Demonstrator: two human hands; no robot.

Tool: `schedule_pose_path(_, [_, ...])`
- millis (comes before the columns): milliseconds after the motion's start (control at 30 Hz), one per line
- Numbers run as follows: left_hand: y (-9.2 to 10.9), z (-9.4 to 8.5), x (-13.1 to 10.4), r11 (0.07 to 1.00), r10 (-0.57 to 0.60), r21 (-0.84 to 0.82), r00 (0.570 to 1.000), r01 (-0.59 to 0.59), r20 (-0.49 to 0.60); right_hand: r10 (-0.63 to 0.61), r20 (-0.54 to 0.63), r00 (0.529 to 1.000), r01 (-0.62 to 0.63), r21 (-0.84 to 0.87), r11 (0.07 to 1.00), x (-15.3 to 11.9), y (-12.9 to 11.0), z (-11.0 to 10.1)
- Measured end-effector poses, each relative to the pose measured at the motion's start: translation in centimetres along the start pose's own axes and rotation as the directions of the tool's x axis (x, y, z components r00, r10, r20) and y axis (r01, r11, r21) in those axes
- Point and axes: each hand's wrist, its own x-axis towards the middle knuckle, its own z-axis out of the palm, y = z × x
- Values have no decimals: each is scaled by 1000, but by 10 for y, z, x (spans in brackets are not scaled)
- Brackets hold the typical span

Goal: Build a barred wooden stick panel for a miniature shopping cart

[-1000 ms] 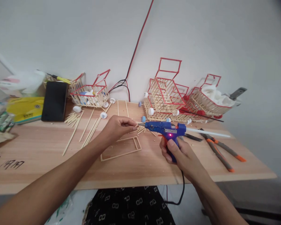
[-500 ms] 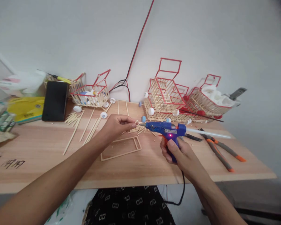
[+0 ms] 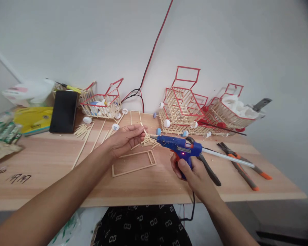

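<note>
Tipped further down at its rear than half a second ago, a blue glue gun [image 3: 179, 145] sits in the right hand [image 3: 195, 174], fingers wrapped around its grip and a red light glowing on its side, while the left hand [image 3: 129, 137], turned since then, pinches a short wooden stick [image 3: 144, 127] between thumb and fingertips. The stick slants just beside the nozzle; whether they touch cannot be told. Below, above the middle of the table [image 3: 87, 194], lie a heap of cut sticks [image 3: 149, 141] and, toward the front edge, a rectangular stick frame [image 3: 135, 170]. Orange-tipped pliers [image 3: 243, 173] rest near the table's right end. Along the back edge stand small red-trimmed carts, one [image 3: 102, 108] left of center and others stacked [image 3: 178, 106] to the right. A dark tablet [image 3: 64, 111] leans near the back left corner beside a yellow packet [image 3: 34, 118].
</note>
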Motion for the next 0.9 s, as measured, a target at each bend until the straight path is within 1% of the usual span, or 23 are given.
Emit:
schedule_pose_path(133, [-1,0,0,997,-3,-77,1000,3,10,16,-10,1000,-16,1,1000,1,-3,5])
schedule_pose_path(233, [-2,0,0,995,1,-101,1000,-1,0,25,-26,999,-26,-11,1000,1,-4,5])
schedule_pose_path(333, [-1,1,0,995,-7,-102,1000,8,6,29,-33,999,-30,-10,1000,1,-4,6])
schedule_pose_path(600, [-2,0,0,996,-11,-90,1000,12,8,36,-8,999,-36,7,999,1,-6,7])
schedule_pose_path(900, [0,3,-1,997,-12,-79,1000,14,23,14,-26,1000,-14,-33,999,1,-8,7])
